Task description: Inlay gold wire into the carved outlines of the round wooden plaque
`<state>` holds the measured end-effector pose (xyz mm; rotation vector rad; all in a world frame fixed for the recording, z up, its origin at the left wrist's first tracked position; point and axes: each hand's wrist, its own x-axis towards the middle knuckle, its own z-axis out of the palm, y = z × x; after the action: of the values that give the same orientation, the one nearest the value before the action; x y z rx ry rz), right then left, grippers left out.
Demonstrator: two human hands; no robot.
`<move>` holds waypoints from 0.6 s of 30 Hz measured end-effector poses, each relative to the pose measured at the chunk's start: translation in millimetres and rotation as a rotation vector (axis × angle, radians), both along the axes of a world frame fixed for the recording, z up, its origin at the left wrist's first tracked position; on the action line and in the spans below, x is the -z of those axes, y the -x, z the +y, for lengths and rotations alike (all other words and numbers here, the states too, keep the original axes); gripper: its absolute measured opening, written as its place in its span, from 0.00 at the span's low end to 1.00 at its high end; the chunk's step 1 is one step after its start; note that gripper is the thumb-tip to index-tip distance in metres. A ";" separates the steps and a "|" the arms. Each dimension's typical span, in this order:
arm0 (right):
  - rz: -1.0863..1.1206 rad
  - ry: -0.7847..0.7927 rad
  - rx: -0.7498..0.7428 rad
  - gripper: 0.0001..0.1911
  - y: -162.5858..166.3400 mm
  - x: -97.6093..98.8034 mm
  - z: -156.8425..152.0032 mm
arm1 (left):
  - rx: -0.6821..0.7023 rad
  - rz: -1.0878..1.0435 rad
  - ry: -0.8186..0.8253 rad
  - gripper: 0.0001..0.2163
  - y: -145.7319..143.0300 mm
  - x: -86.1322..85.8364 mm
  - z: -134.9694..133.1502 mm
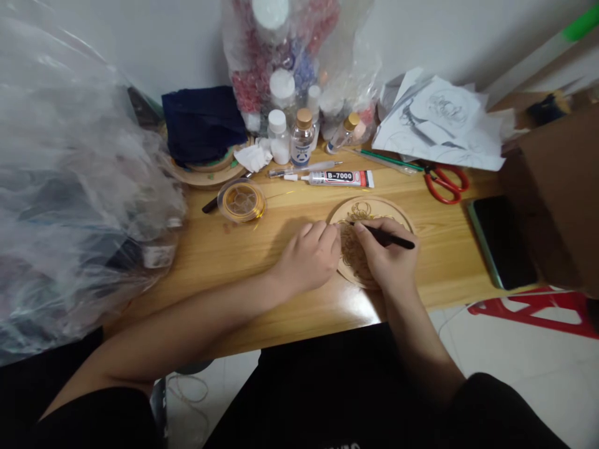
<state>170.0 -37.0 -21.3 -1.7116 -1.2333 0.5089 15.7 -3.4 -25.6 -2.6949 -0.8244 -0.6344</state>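
Note:
A round wooden board [352, 206] lies on the table in front of me, with gold wire scrollwork [362, 211] across its face. My right hand [392, 259] grips a slim black tweezers-like tool [395, 239] like a pen, its tip pointing left onto the upper part of the board. At the board's left edge rests my left hand [312, 255], fingers curled and closed close to the tool's tip. Whatever the left fingertips pinch is hidden. Both hands cover part of the wirework.
Behind the board lie a B-7000 glue tube [340, 178] and red-handled scissors [447, 184]. A spool of gold wire [243, 201] sits left. Small bottles [302, 137] stand at the back. A phone [503, 243] and cardboard box [556, 187] are right; plastic bags [84, 187] fill the left.

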 end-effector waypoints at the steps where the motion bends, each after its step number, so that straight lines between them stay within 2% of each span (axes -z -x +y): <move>1: 0.015 0.006 0.005 0.03 -1.2 -0.1 0.3 | 0.002 -0.001 0.002 0.11 0.0 0.0 0.0; 18: -0.018 0.033 -0.014 0.04 -2.2 -1.8 1.0 | 0.008 -0.002 0.035 0.11 1.0 -0.1 2.3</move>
<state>172.3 -36.1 -19.5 -1.7402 -1.2569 0.5260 14.7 -1.1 -25.5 -2.7307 -0.8329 -0.6298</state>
